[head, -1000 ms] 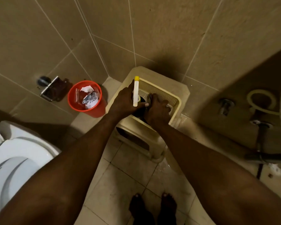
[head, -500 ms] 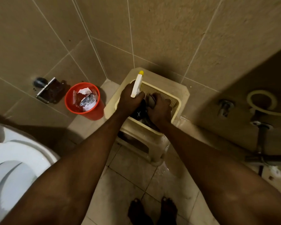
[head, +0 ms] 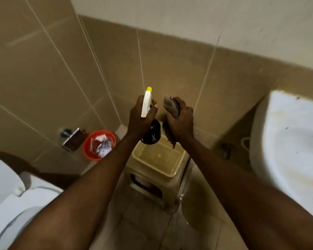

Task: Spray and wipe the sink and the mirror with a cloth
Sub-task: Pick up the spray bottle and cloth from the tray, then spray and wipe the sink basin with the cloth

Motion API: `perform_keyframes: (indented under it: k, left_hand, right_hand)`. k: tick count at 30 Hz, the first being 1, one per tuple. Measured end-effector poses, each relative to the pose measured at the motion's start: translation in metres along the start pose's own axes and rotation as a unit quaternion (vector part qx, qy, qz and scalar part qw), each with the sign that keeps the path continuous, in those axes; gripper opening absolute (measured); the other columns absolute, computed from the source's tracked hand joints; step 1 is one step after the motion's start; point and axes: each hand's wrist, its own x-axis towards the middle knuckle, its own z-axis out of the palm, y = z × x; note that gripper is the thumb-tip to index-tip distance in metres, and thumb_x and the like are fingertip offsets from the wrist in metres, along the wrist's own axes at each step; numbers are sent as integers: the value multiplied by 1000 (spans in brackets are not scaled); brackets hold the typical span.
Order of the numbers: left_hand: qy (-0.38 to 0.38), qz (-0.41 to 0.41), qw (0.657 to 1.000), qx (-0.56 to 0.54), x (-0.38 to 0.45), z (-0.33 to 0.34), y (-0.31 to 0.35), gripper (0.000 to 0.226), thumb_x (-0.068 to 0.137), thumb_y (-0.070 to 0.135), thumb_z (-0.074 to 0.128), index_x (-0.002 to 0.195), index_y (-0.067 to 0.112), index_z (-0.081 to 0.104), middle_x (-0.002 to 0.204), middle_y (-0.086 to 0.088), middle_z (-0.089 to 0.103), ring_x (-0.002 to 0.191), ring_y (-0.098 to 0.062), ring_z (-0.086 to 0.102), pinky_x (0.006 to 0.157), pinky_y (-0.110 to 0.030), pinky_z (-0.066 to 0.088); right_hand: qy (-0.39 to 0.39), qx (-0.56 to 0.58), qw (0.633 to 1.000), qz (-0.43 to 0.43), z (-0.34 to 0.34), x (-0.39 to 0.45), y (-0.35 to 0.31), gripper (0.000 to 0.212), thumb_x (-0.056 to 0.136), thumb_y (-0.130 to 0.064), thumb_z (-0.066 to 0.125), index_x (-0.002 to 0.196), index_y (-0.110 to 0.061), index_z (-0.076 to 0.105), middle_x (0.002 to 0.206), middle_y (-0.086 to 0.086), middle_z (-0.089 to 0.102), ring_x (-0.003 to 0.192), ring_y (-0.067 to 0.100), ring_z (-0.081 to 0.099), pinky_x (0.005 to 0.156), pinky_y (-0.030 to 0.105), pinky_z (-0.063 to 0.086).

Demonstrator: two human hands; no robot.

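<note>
Holding supplies, spraying not begun, I judge. Left hand [head: 140, 118] fingers clamped round spray bottle [head: 146, 104]; right hand [head: 180, 121] fingers bunched on cloth [head: 170, 107]. Sink [head: 285, 141] lies well right of the fingers; next I'd swing there, aim the nozzle.

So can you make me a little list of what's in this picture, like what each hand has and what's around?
left hand: grips the spray bottle, white trigger head, yellow nozzle, dark body
right hand: grips the cloth, bunched, one end hanging down
basket: beige, below both hands, on a stool
sink: white, at the right
toilet: white, at the lower left
bin: red, rubbish inside, by the wall
mirror: not in view
</note>
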Motion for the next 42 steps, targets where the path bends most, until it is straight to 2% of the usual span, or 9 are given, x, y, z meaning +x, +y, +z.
perform_keyframes:
  k: [6,14,20,24,30,33,35,39,42]
  left_hand:
    - [-6,26,1000,-10,47,-9,126,14,85,23,60,95,13,58,83,-8,63,72,-20,58,67,-36,48]
    - [-15,98,995,-29,71,9,309,15,89,22,58,100,13,57,83,-5,63,68,-15,55,66,-28,43]
    - [-11,151,987,-51,50,34,428,13,89,22,59,98,13,58,77,5,58,68,-13,54,68,-29,43]
    - [-19,178,981,-71,27,52,487,14,89,21,59,99,11,59,78,5,59,69,-14,54,69,-31,43]
    - [-72,207,969,-110,-7,85,550,13,87,23,59,96,13,58,75,9,57,66,-11,53,67,-28,44]
    - [-99,230,961,-115,-26,102,571,14,88,22,60,98,13,59,79,9,59,70,-7,55,67,-24,44]
    - [-110,220,959,-143,-36,113,582,19,87,22,60,102,11,61,82,7,61,73,-9,56,68,-24,46]
    - [-155,218,952,-150,-59,138,588,24,87,24,60,106,9,60,89,-1,63,77,-15,57,68,-29,47]
    - [-182,209,949,-148,-77,161,579,18,86,27,60,99,15,60,82,0,60,73,-15,55,68,-36,48]
  right_hand:
    - [58,12,994,-88,-85,21,-113,59,72,-26,52,130,-20,52,115,7,59,95,14,44,74,10,28]
    - [146,24,978,-144,-239,26,-240,52,83,-29,68,131,-30,48,116,7,51,87,-2,37,81,15,33]
    - [222,28,957,-186,-355,0,-300,57,80,-22,64,134,-30,48,109,1,48,90,6,46,80,13,33]
    - [259,28,945,-197,-416,-22,-317,70,80,-23,65,144,-29,37,113,1,47,95,5,43,82,13,32]
    - [311,3,924,-221,-490,-64,-324,62,79,-21,67,137,-25,46,113,3,49,95,7,49,75,1,36]
    - [336,3,915,-222,-516,-81,-320,61,77,-23,66,136,-24,47,118,6,52,102,12,54,90,26,50]
    - [356,-3,908,-220,-532,-91,-316,60,77,-23,66,135,-24,48,118,7,52,103,13,55,90,29,51]
    - [385,-36,901,-198,-560,-109,-295,59,79,-23,66,135,-23,48,119,7,52,97,9,54,73,0,39]
    - [398,-65,898,-175,-577,-124,-268,58,81,-23,66,136,-23,47,118,7,54,97,10,52,66,-4,35]
